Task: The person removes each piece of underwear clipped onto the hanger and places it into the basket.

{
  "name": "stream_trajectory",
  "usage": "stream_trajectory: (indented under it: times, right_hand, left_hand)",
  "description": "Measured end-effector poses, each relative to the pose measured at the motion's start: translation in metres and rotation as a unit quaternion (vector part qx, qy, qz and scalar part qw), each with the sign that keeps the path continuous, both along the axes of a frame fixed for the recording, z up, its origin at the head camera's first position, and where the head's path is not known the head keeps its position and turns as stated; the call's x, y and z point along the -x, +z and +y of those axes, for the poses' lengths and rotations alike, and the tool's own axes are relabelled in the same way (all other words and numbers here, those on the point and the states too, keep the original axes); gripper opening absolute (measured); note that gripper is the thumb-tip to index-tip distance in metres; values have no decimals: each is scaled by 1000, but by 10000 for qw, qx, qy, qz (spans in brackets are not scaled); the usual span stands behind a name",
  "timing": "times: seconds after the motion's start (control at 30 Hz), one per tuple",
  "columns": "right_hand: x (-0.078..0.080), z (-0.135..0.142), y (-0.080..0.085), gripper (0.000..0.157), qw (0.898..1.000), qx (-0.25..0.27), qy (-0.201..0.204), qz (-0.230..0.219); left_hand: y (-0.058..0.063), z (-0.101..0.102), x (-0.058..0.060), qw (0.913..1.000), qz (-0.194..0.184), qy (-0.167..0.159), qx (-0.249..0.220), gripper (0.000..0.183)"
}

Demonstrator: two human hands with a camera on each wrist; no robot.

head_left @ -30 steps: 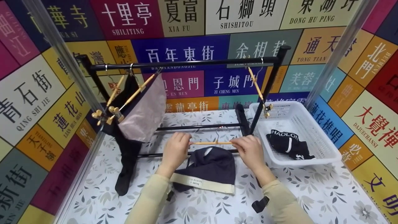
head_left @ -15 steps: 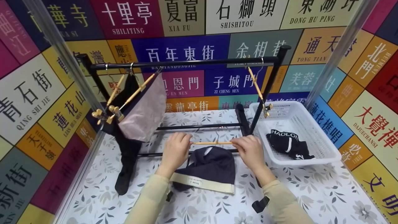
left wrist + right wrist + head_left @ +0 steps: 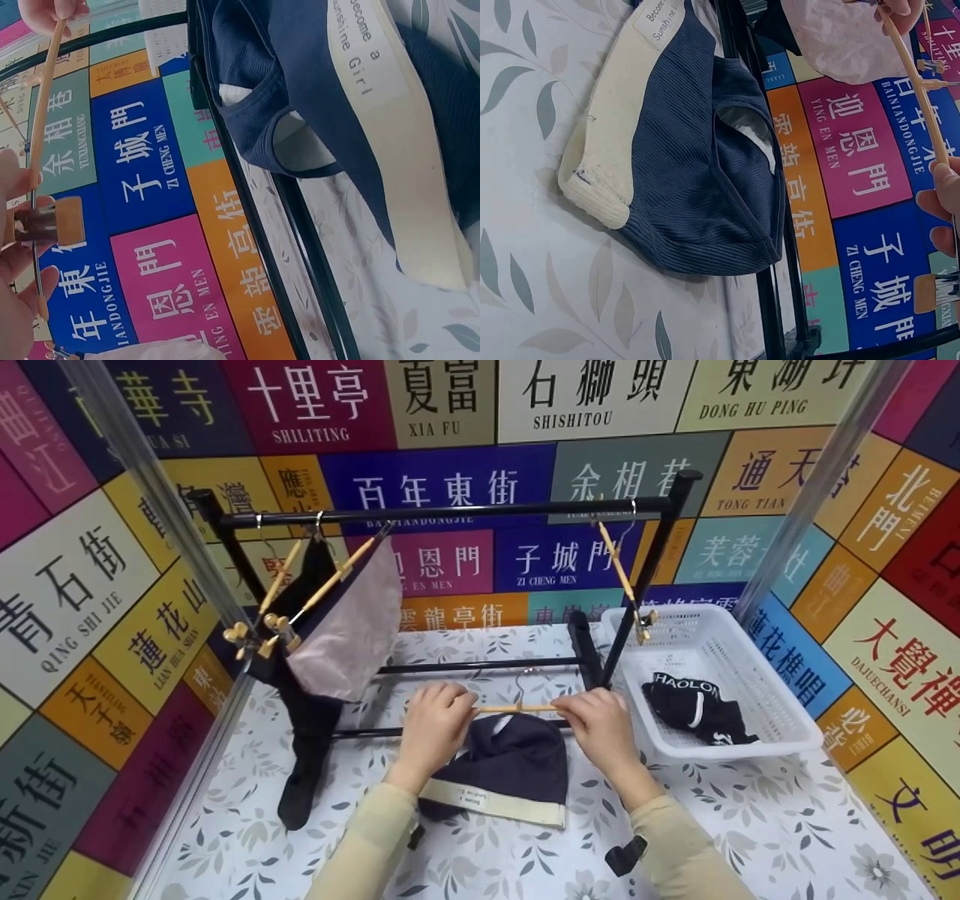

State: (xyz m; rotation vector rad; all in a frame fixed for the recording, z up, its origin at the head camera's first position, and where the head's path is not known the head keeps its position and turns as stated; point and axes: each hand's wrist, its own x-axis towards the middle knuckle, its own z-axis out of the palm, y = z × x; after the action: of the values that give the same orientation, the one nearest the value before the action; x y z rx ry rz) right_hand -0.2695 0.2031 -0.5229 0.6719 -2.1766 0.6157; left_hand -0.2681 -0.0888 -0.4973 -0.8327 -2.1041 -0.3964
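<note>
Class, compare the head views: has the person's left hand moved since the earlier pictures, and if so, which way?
Yes: the left hand has shifted slightly rightward, towards the white basket, which has stayed put.

"What colour is the ribbed garment (image 3: 675,150)?"
"Navy, with a cream band (image 3: 607,142)."
"And the hanger (image 3: 499,708)?"
"Pale orange-tan."
"The hanging cloth (image 3: 352,637)?"
"Pale pink, it seems, though dim there."
"The rack (image 3: 465,512) is black, the basket (image 3: 806,739) white. And the tabletop (image 3: 525,859)?"
"White, scattered with grey leaves and flowers."
</note>
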Motion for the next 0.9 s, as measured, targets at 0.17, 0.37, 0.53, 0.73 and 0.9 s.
stream_trajectory:
  times: [0.17, 0.37, 0.53, 0.73, 0.9]
  right_hand:
    - [0, 0, 0, 16, 10000, 10, 23, -5]
    - [0, 0, -1, 15, 10000, -8, 29, 49]
    - [0, 0, -1, 13, 10000, -34, 27, 22]
    - [-1, 0, -1, 12, 10000, -69, 16, 56]
    - [-1, -1, -2, 13, 10000, -51, 3, 46]
  left_hand:
    - [-3, 5, 0, 9999, 92, -35, -40, 13]
    - [-6, 7, 0, 9999, 102, -84, -45, 12]
    - [-9, 9, 0, 9994, 101, -271, -171, 3]
    - [-11, 11, 1, 9994, 48, -239, -229, 5]
    - [-12, 11, 0, 9996, -22, -175, -238, 6]
